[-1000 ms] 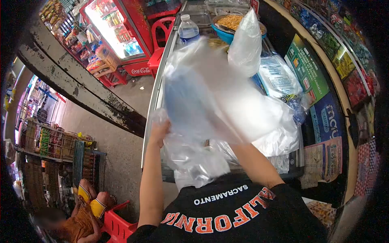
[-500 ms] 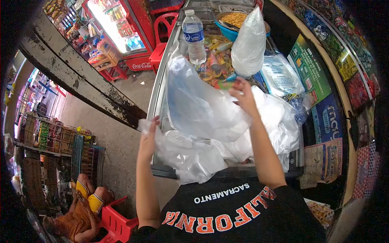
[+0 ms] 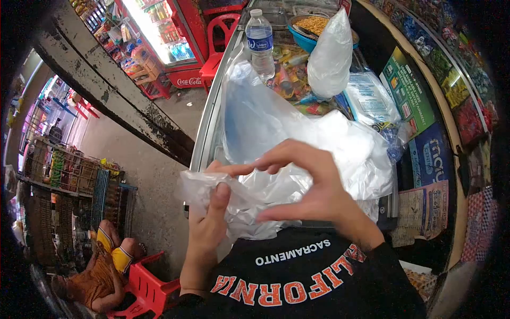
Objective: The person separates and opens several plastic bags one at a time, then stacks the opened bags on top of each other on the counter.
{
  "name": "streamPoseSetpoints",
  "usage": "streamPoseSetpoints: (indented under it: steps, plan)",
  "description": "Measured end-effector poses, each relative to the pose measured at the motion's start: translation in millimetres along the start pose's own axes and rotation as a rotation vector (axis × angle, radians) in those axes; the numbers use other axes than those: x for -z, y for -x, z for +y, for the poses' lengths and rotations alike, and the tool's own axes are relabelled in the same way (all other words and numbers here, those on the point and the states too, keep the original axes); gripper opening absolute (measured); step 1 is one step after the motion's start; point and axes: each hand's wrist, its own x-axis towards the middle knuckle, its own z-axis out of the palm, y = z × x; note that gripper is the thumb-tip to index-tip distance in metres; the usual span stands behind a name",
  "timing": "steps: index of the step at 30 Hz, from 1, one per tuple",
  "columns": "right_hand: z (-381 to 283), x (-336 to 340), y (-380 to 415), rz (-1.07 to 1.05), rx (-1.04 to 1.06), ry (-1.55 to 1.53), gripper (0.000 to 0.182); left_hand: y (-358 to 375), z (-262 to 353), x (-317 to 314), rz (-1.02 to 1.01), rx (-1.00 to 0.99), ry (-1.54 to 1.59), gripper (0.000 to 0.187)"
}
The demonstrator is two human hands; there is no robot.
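My left hand (image 3: pixel 209 226) grips a thin, clear plastic bag (image 3: pixel 249 194) near the counter's front edge, its thumb raised and index finger reaching right. Just to the right, my right hand (image 3: pixel 319 183) arches over the bag with thumb and fingers wide apart; its fingertips come close to my left index finger. Behind both hands, more white plastic bags (image 3: pixel 345 154) lie in a loose, crumpled spread, one sheet stretching toward the water bottle (image 3: pixel 260 45). A tall, cone-shaped wrapped bundle of white plastic (image 3: pixel 330 56) stands farther back.
On the glass counter are a blue basin (image 3: pixel 303 40) with snacks, colourful packets (image 3: pixel 289 74) and a blue-white pack (image 3: pixel 372 98). Left are a wooden post (image 3: pixel 122 95), a drinks fridge (image 3: pixel 183 80) and a person seated (image 3: pixel 101 271) near a red chair (image 3: pixel 146 287).
My right hand has come down and toward me from above the bag pile, to beside my left hand. The left hand has moved slightly down and right, still holding the bag.
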Motion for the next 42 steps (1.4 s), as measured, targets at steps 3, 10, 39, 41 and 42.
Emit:
streamPoseSetpoints:
  steps: [3,10,39,41,42]
  plan:
    - [3,-13,4,-0.009,-0.217,-0.087,0.046,1,4,-6,0.092,0.075,0.092,0.034]
    - [10,-26,8,0.078,-0.229,-0.106,0.028,2,-6,-6,0.249,0.110,0.172,0.035]
    - [32,-28,13,0.292,-0.349,-0.299,0.012,-8,-37,-3,0.218,0.252,0.491,0.033]
    - [30,-25,13,0.301,-0.369,-0.362,0.012,-11,-37,-6,0.262,0.199,0.484,0.033]
    - [28,-22,13,0.260,-0.387,-0.339,0.012,-12,-34,-7,0.231,0.189,0.494,0.030]
